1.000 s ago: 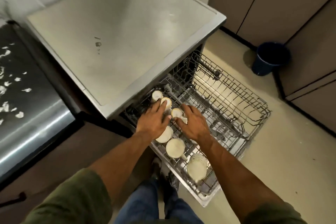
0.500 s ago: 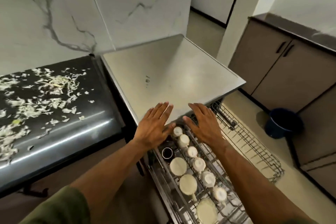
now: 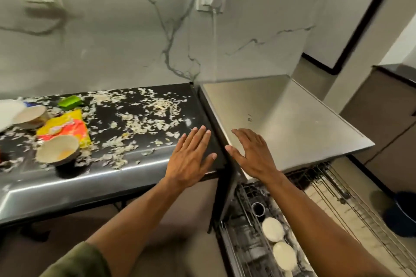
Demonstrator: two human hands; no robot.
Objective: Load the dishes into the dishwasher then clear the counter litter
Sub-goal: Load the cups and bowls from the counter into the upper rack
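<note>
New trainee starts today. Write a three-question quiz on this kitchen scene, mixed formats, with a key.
1. True or false: the left hand and right hand are both empty.
2. The tipped bowl nearest the camera lies on: A) the black counter B) the steel dishwasher top C) the floor
3. Fill in: the pulled-out dishwasher rack holds upturned white ____.

Key: 1 true; 2 A; 3 cups

No legible text anywhere; print on yellow-orange packet on counter too blurred to read.
</note>
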